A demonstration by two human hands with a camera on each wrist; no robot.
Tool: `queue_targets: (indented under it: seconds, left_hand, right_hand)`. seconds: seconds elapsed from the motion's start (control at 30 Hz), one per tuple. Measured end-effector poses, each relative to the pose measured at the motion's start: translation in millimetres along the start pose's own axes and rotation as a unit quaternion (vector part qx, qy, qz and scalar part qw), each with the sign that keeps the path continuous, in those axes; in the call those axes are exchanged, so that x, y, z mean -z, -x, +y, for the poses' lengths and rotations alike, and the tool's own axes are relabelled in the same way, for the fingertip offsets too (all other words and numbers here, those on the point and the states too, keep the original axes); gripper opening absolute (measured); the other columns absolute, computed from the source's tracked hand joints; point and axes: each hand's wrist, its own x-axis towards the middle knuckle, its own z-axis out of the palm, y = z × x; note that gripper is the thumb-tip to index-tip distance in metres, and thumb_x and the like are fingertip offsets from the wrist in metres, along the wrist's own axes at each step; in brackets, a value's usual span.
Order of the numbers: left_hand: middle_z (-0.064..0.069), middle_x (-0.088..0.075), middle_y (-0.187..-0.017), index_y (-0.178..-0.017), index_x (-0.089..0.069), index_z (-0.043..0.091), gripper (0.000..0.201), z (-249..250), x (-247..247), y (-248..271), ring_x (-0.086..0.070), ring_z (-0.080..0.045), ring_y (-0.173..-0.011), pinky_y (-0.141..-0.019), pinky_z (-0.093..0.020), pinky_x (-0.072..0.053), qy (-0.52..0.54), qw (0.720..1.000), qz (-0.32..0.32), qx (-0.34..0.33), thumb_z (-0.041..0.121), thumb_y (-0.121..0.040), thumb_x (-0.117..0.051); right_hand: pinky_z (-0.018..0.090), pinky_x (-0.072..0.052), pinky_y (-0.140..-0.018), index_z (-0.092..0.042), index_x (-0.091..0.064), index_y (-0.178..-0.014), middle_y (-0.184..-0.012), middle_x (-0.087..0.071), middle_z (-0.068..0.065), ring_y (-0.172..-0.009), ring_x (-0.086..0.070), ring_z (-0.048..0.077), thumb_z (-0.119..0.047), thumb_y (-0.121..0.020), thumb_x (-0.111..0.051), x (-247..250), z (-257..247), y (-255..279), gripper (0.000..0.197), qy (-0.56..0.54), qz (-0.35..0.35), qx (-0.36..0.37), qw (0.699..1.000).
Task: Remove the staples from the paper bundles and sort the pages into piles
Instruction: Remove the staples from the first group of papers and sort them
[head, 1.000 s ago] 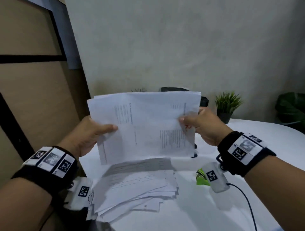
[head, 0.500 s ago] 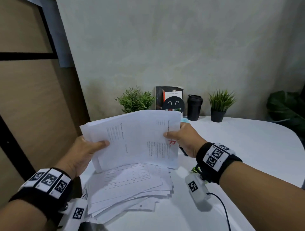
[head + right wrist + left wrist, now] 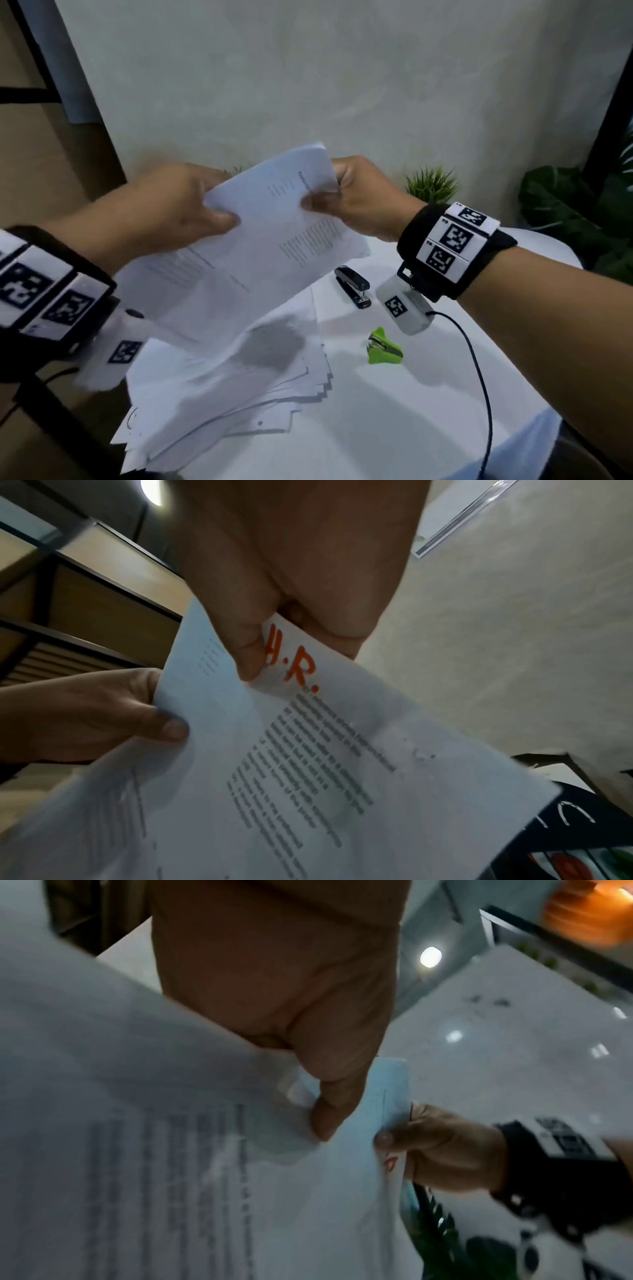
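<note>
Both hands hold the paper bundle in the air above the loose page pile: the left hand pinches its near edge, the right hand its far top corner (marked "H.R." in orange). Its long axis slopes down toward the pile. The green staple remover lies right of the pile on the white table.

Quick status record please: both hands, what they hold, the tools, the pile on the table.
left hand: pinches the left edge of the held pages
right hand: pinches the pages' top right corner, by orange lettering
held pages: several printed sheets, lifted above the table, tilted
pile: loose fanned sheets on the white table, under the held pages
staple remover: green, on the table, untouched
stapler: black, on the table beyond the remover, untouched
</note>
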Motion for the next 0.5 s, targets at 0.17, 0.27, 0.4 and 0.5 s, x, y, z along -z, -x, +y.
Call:
queue_targets:
  seconds: [0.17,0.27,0.4,0.5]
  left_hand:
    - [0.006,-0.070,-0.059,-0.080,-0.073,0.025,0.013,-20,-1,-6,-0.070,-0.014,-0.062,-0.059,-0.027,-0.051,0.080,0.996,0.015,0.017,0.019,-0.092,-0.077]
    - [0.003,-0.070,-0.064,-0.091,-0.077,0.014,0.019,-40,-3,9,-0.061,-0.011,-0.053,-0.059,-0.024,-0.047,0.282,0.956,0.027,0.080,0.025,-0.080,-0.088]
    - [-0.010,-0.078,-0.079,-0.094,-0.077,0.000,0.007,-37,-6,19,-0.068,-0.018,-0.058,-0.050,-0.027,-0.053,0.406,0.900,0.042,0.153,0.002,-0.091,-0.071]
    - [-0.016,-0.080,-0.088,-0.097,-0.077,-0.002,0.010,-31,-10,24,-0.070,-0.023,-0.064,-0.058,-0.030,-0.055,0.433,0.885,0.042,0.163,-0.002,-0.087,-0.074]
  right_hand:
    - [0.038,-0.057,-0.090,-0.014,-0.072,-0.102,-0.103,-0.074,0.002,-0.098,-0.069,0.018,-0.013,-0.087,-0.072,13,44,-9,0.015,0.146,0.064,-0.015,0.987]
    - [0.034,-0.053,-0.088,-0.010,-0.067,-0.115,-0.115,-0.068,0.008,-0.103,-0.063,0.024,-0.027,-0.092,-0.068,16,91,-6,0.029,0.327,-0.008,-0.174,0.929]
    - [0.027,-0.043,-0.078,-0.006,-0.065,-0.117,-0.120,-0.066,0.010,-0.108,-0.062,0.028,-0.051,-0.096,-0.055,-20,127,3,0.050,0.417,-0.198,-0.281,0.842]
    - [0.032,-0.050,-0.089,-0.006,-0.065,-0.119,-0.122,-0.068,0.012,-0.112,-0.063,0.029,-0.037,-0.097,-0.055,-34,141,-2,0.040,0.447,-0.246,-0.289,0.810]
